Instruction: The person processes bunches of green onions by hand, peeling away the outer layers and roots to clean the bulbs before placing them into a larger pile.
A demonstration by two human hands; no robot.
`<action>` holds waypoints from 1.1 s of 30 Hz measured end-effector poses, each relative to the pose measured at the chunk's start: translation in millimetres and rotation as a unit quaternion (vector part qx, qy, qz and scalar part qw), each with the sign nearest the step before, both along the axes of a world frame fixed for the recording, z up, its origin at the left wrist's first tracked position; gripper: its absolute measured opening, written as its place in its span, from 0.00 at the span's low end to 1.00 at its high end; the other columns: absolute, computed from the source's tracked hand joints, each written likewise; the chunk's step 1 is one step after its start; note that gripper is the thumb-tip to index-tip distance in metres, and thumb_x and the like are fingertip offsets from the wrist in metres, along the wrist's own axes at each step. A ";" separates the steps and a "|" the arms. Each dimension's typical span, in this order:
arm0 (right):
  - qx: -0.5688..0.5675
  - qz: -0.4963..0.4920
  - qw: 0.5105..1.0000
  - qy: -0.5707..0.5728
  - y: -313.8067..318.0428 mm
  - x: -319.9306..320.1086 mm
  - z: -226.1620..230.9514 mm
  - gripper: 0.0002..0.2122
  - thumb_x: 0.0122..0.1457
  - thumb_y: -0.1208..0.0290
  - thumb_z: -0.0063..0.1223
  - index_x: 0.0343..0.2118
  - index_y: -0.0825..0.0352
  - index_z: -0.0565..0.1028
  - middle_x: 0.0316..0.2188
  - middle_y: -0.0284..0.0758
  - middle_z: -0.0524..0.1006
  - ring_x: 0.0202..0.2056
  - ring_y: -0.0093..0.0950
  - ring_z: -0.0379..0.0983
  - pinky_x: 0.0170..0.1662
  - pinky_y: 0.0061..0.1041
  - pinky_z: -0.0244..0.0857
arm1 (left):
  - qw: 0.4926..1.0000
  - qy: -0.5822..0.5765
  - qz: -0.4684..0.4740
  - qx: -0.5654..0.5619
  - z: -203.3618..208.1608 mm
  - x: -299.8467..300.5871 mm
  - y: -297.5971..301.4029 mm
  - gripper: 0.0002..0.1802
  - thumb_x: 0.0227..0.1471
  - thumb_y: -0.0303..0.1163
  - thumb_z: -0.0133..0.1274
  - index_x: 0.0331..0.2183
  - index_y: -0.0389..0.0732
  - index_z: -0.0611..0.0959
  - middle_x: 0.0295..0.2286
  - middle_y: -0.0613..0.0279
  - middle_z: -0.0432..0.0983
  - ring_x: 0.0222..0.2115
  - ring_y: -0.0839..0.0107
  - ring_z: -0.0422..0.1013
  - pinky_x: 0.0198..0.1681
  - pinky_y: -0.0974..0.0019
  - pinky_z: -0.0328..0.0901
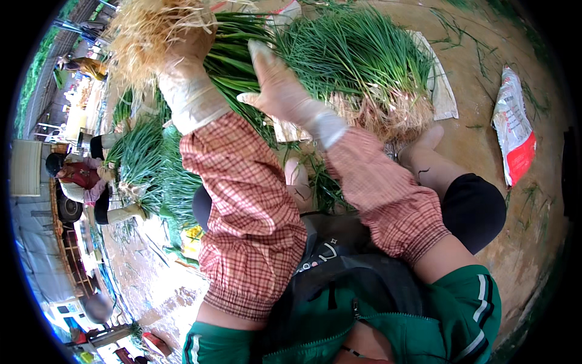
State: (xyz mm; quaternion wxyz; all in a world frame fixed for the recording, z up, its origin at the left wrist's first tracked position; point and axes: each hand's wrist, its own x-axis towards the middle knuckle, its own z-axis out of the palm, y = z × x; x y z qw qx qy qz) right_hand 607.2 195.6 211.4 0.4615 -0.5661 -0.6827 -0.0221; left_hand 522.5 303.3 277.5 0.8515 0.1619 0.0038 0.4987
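My left hand [193, 53], in a pale glove, is closed round a bunch of spring onions [233, 57] near its root end. The shaggy straw-coloured roots [142, 33] stick out to the left, and the green leaves run to the right. My gloved right hand [280, 88] is open beside those leaves, fingers stretched and thumb apart. Whether its fingertips touch them, I cannot tell. Just beyond it lies a large heap of spring onions [357, 45], roots toward me, on a white sack [445, 85]. Checked sleeves cover both my forearms.
A red-and-white sack [512, 127] lies on the wet ground at right. More spring onions [142, 151] are heaped at left, where another person [79, 176] sits bent over them. Loose leaves [324, 182] lie between my feet. A further person [85, 67] is at the far left.
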 end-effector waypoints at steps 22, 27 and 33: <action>-0.424 0.262 0.864 0.070 -54.6 12.7 -203.5 0.21 0.61 0.64 0.47 0.55 0.68 0.65 0.31 0.35 0.77 0.27 0.22 0.74 0.31 0.21 0.70 | 0.944 0.112 0.294 -0.104 -62.9 -333.2 23.6 0.17 0.50 0.33 0.43 0.42 0.36 0.73 0.39 0.49 0.72 0.33 0.61 0.73 0.35 0.64 0.72; -0.406 0.276 0.865 0.105 42.5 -52.3 -147.1 0.23 0.64 0.59 0.40 0.56 0.69 0.63 0.45 0.40 0.74 0.47 0.29 0.70 0.55 0.25 0.59 | 0.925 0.085 0.308 -0.206 -142.3 -388.3 9.6 0.16 0.50 0.31 0.45 0.42 0.35 0.73 0.39 0.49 0.72 0.32 0.61 0.73 0.34 0.66 0.72; -0.488 0.370 0.788 0.061 113.9 -200.3 -125.5 0.37 0.60 0.42 0.34 0.60 0.72 0.51 0.56 0.51 0.62 0.59 0.38 0.56 0.59 0.31 0.53 | 0.931 0.059 0.192 -0.303 -226.2 -325.7 -79.6 0.18 0.48 0.31 0.48 0.42 0.32 0.72 0.36 0.49 0.73 0.29 0.66 0.73 0.28 0.74 0.72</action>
